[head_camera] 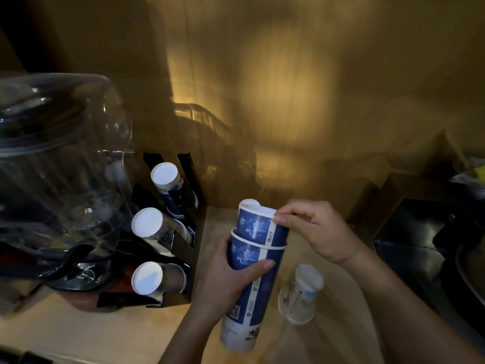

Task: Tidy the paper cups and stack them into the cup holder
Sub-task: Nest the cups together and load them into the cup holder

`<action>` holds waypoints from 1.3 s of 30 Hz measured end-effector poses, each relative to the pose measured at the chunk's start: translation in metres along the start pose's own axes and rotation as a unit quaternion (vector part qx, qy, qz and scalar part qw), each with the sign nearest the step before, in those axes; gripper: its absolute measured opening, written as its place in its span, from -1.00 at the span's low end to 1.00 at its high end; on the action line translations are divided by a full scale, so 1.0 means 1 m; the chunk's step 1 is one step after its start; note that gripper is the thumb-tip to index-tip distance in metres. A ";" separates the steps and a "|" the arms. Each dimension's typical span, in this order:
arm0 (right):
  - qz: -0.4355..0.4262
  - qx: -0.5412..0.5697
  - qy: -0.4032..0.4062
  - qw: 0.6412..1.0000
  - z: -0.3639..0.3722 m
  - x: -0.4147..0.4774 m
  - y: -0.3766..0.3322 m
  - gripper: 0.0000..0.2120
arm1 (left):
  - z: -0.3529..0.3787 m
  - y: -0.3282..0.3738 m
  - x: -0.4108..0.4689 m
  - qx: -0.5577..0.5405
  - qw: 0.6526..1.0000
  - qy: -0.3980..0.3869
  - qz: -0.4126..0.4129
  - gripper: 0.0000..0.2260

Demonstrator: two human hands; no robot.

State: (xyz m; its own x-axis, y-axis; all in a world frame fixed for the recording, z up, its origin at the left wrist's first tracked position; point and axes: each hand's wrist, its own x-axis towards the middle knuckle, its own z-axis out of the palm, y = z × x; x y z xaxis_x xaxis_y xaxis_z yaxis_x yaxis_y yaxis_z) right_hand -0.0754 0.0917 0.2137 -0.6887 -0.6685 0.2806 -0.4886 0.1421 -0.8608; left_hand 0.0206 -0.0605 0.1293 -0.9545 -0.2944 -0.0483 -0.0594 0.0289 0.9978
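Note:
A tall stack of blue paper cups stands tilted in front of me. My left hand is wrapped around its middle. My right hand pinches the rim of the top blue cup, which sits partly nested in the cup below. A pale paper cup lies bottom-up on the counter to the right of the stack. The black cup holder at the left has three slots, each holding cups whose white bottoms face me.
A large clear water jug on a dispenser fills the left side. Dark boxes and a black container stand at the right. A wooden wall rises behind the light wooden counter.

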 end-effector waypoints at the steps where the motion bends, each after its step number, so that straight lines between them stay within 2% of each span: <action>1: 0.002 -0.001 -0.022 1.000 0.003 -0.002 0.002 -0.86 | -0.001 0.000 0.000 -0.007 1.000 0.005 0.003 -0.36; 4: 0.019 -0.010 -0.079 0.997 0.009 -0.005 0.007 -0.84 | -0.003 -0.001 0.000 -0.011 1.000 0.016 0.014 -0.42; 8: 0.045 -0.021 -0.098 0.994 0.012 -0.005 0.013 -0.80 | -0.003 -0.005 -0.001 0.002 1.000 0.028 0.011 -0.46; 11: 0.078 -0.040 -0.111 0.990 0.011 -0.007 0.021 -0.85 | 0.001 -0.006 -0.002 0.004 1.000 0.030 0.004 -0.36; 14: 0.091 -0.041 -0.064 0.993 0.017 -0.009 0.031 -0.88 | 0.003 -0.007 0.000 -0.020 0.999 0.027 0.017 -0.29; 16: 0.062 -0.059 -0.003 0.996 0.022 -0.011 0.037 -0.79 | 0.004 -0.006 0.005 -0.049 0.998 0.031 0.006 -0.37; 17: 0.028 -0.086 0.000 0.996 0.023 -0.012 0.039 -0.70 | 0.004 -0.005 0.008 -0.078 0.996 0.034 -0.011 -0.42; 20: -0.069 -0.200 -0.073 0.975 0.027 -0.014 0.050 -0.38 | 0.001 -0.007 0.018 -0.162 0.984 0.031 -0.063 -0.53; 23: -0.078 -0.274 -0.103 0.953 0.029 -0.015 0.063 -0.19 | -0.007 -0.012 0.024 -0.210 0.973 0.001 -0.096 -0.63; 25: -0.082 -0.309 -0.090 0.943 0.034 -0.013 0.070 -0.14 | -0.008 -0.015 0.029 -0.243 0.963 -0.041 -0.110 -0.67; 27: -0.083 -0.327 -0.057 0.940 0.037 -0.009 0.075 -0.10 | -0.007 -0.015 0.040 -0.235 0.966 -0.047 -0.100 -0.62; 29: -0.084 -0.309 -0.023 0.947 0.039 -0.002 0.076 -0.06 | -0.013 -0.008 0.047 -0.194 0.978 -0.054 -0.056 -0.55; 31: -0.083 -0.261 -0.010 0.962 0.039 0.009 0.074 -0.08 | -0.024 0.000 0.049 -0.141 0.988 -0.053 -0.021 -0.58; 33: -0.051 -0.184 -0.005 0.982 0.041 0.020 0.076 -0.17 | -0.034 0.008 0.046 -0.104 0.994 -0.016 -0.019 -0.64; 36: 0.068 -0.043 -0.035 0.996 0.043 0.031 0.078 -0.23 | -0.052 0.023 0.036 -0.080 0.996 0.023 0.013 -0.67; 38: 0.065 -0.012 -0.017 0.998 0.047 0.044 0.074 -0.39 | -0.061 0.042 0.037 -0.060 0.996 0.039 0.050 -0.67; 39: 0.051 0.004 -0.004 0.999 0.051 0.051 0.069 -0.39 | -0.066 0.050 0.038 -0.049 0.996 0.047 0.066 -0.67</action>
State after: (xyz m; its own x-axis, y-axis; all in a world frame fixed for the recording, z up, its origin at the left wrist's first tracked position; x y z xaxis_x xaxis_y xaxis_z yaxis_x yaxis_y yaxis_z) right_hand -0.1173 0.0299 0.1468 -0.7300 -0.6570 0.1881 -0.4123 0.2040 -0.8879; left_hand 0.0007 -0.1336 0.1804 -0.9202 -0.3824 0.0837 0.0981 -0.0183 0.9950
